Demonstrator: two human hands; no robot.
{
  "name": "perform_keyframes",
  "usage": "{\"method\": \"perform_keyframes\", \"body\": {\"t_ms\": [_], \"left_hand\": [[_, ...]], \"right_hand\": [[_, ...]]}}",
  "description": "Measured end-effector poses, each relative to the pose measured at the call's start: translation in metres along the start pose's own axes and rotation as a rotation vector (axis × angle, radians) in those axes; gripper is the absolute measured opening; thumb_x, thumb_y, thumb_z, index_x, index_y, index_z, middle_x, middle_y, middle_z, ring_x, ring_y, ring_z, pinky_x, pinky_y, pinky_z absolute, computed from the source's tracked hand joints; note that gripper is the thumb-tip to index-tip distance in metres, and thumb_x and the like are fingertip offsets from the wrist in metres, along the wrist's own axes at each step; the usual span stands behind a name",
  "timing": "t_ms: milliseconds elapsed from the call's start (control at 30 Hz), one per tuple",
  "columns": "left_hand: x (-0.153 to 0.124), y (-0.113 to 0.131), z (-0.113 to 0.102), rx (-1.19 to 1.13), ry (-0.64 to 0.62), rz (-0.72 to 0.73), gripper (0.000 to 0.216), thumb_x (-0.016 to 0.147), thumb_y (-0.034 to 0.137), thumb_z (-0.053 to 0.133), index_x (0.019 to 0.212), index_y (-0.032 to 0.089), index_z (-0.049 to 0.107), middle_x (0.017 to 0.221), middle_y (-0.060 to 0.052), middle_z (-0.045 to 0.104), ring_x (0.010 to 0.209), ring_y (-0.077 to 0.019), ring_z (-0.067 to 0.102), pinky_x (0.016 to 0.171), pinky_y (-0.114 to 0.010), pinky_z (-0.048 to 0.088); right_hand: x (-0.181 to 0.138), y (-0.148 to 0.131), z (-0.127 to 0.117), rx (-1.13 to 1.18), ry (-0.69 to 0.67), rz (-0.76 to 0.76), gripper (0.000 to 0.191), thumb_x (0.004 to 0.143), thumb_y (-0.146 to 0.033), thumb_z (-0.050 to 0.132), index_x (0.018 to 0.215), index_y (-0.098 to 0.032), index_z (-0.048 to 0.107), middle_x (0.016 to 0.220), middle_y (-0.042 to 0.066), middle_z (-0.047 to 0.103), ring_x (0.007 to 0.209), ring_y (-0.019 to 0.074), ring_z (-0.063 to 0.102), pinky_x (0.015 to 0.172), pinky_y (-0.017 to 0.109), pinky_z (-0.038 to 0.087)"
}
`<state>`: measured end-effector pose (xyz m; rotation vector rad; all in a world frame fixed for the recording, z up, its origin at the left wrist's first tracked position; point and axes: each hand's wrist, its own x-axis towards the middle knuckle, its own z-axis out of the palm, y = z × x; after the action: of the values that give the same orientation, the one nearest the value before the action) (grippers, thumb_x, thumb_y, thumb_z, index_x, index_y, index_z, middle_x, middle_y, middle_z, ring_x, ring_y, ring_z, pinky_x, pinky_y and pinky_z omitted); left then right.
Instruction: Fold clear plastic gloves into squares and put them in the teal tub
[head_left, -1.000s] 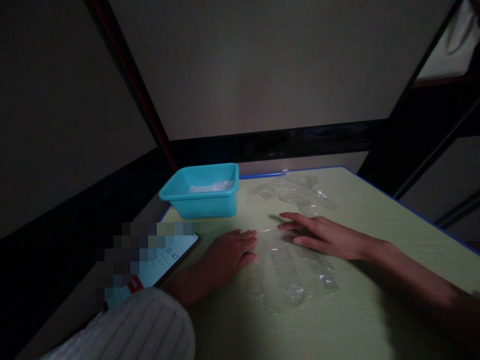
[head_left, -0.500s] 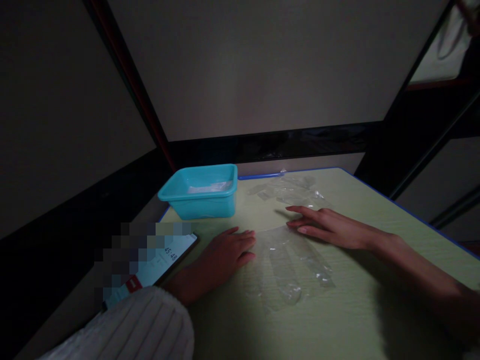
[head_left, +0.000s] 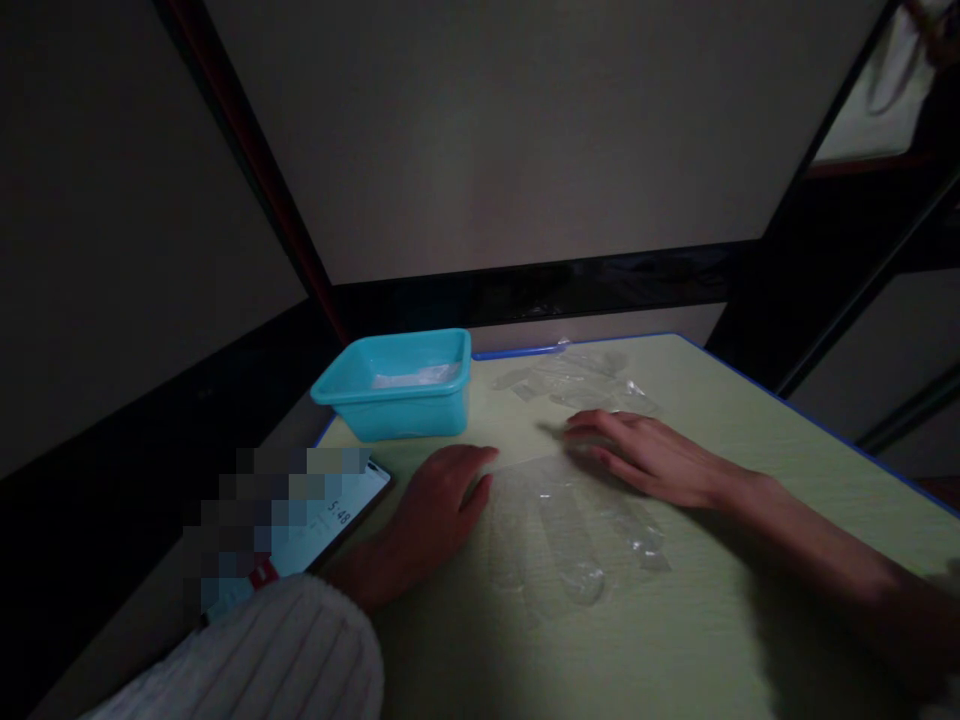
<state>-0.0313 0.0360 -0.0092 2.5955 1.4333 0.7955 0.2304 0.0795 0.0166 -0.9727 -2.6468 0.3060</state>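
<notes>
A clear plastic glove [head_left: 577,530] lies flat on the pale green table [head_left: 675,620], its fingers pointing toward me. My left hand [head_left: 431,500] rests palm down beside the glove's left edge, fingers together and stretched out. My right hand [head_left: 637,450] lies on the glove's cuff end, fingers slightly curled and pressing down on the plastic. Both hands hold nothing. More crumpled clear plastic gloves [head_left: 577,380] lie beyond my right hand near the table's far edge.
A turquoise plastic tub [head_left: 394,385] with something pale inside stands at the table's far left corner. A phone [head_left: 315,525] with a lit screen lies at the left edge by my white sleeve [head_left: 255,660]. Dark frame bars rise behind and at right.
My right hand has drawn back right and its fingers have curled onto the glove's cuff. My left hand shifted slightly left. The glove has slid a little toward the far side.
</notes>
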Motion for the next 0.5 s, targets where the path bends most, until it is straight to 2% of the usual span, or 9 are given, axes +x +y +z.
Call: {"method": "perform_keyframes", "body": {"t_ms": [67,233,333,500], "left_hand": [[-0.001,0.003,0.002,-0.095,-0.046,-0.001,0.032,0.087,0.018,0.041,0.117,0.014,0.051,0.116,-0.011,0.060,0.107,-0.0215,0.056,0.094,-0.040,0.044],[-0.002,0.010,0.010,-0.243,-0.211,0.050,0.042,0.086,0.019,0.042,0.128,0.015,0.038,0.127,-0.013,0.049,0.118,-0.0218,0.045,0.101,-0.041,0.037],[-0.001,0.009,0.013,-0.264,-0.246,0.055,0.045,0.086,0.019,0.042,0.130,0.014,0.034,0.131,-0.014,0.045,0.121,-0.0225,0.040,0.103,-0.043,0.033],[0.001,0.008,0.013,-0.269,-0.248,0.064,0.043,0.086,0.020,0.042,0.128,0.012,0.035,0.128,-0.016,0.046,0.119,-0.0236,0.041,0.102,-0.044,0.034]], "right_hand": [[0.001,-0.005,0.004,0.027,0.005,-0.036,0.032,0.092,-0.028,0.030,0.118,-0.014,0.042,0.118,0.014,0.059,0.104,0.0247,0.057,0.087,0.043,0.045],[0.005,-0.016,0.012,0.048,-0.080,-0.080,0.033,0.092,-0.027,0.034,0.122,-0.013,0.041,0.121,0.014,0.056,0.108,0.0226,0.054,0.091,0.041,0.044],[0.006,-0.018,0.015,0.037,-0.093,-0.090,0.033,0.093,-0.027,0.034,0.122,-0.013,0.042,0.120,0.014,0.056,0.108,0.0229,0.053,0.093,0.042,0.042],[0.005,-0.018,0.017,0.043,-0.099,-0.101,0.034,0.093,-0.026,0.034,0.123,-0.013,0.042,0.119,0.014,0.056,0.109,0.0227,0.052,0.094,0.041,0.041]]}}
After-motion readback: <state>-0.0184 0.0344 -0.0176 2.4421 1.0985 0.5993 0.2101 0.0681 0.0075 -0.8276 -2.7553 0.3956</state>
